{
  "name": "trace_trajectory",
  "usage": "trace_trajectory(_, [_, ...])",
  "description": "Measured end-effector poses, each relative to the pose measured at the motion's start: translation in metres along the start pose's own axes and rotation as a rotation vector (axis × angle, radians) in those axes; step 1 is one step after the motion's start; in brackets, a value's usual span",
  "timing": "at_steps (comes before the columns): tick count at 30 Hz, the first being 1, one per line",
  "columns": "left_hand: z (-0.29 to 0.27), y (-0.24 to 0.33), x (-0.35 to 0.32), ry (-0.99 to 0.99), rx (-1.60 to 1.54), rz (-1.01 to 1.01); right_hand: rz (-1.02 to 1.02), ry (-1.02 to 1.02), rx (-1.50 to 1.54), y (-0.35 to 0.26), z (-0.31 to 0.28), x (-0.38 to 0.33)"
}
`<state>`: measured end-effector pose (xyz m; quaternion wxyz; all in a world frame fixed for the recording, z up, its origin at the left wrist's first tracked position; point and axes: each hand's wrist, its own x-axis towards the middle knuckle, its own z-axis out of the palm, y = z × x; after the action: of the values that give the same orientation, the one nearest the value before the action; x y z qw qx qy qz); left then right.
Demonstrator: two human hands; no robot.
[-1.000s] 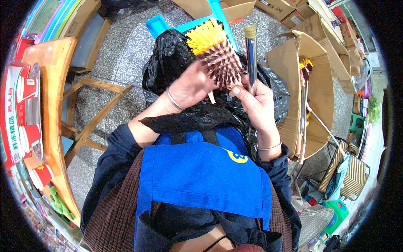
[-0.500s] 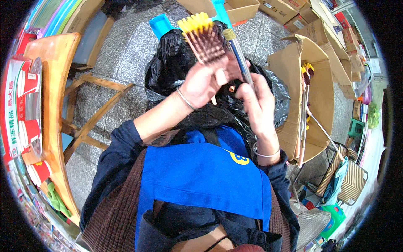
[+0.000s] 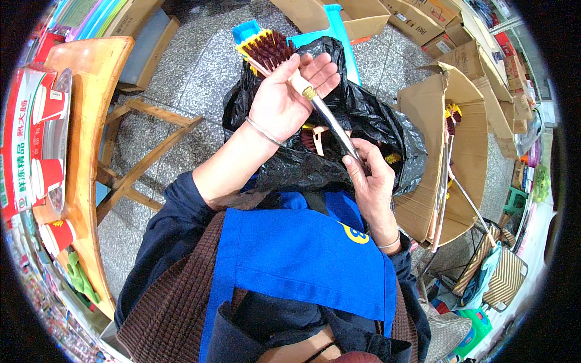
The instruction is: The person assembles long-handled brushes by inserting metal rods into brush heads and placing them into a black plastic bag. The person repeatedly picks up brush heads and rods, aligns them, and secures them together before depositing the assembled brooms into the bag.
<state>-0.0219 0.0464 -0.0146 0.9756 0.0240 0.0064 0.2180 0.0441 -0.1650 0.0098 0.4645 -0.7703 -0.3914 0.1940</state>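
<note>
My left hand [image 3: 281, 100] is turned palm up with its fingers extended, holding a brush head [image 3: 266, 48] against the palm under the thumb. The brush head has dark red bristles edged in yellow and a pale socket [image 3: 299, 83]. Closed round a silver pole [image 3: 334, 126] is my right hand [image 3: 372, 181]. The pole's brass-coloured end meets the socket's mouth; how deep it sits is hidden. Below both hands lies an open black plastic bag [image 3: 375, 118], with another brush head [image 3: 310, 139] partly visible inside.
To the right stands an open cardboard box [image 3: 469, 121] with long-handled brushes inside. A wooden table [image 3: 88, 151] with red cups is at left, beside a wooden frame [image 3: 148, 154]. Behind the bag are a blue plastic piece [image 3: 336, 27] and more cardboard boxes [image 3: 402, 21].
The brush head has swung down and left, its bristles now turned away from me. The pole has tilted so that its upper end lines up with the socket. My right hand has moved lower.
</note>
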Motion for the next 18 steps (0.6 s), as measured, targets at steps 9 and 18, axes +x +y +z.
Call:
trace_trajectory(9, [-0.003, 0.002, -0.003, -0.016, 0.028, -0.015, -0.105, 0.065, -0.12, 0.0, -0.003, 0.004])
trace_trajectory(18, [0.007, -0.001, -0.007, 0.05, 0.444, 0.142, -0.256, 0.148, -0.401, -0.005, -0.009, 0.006])
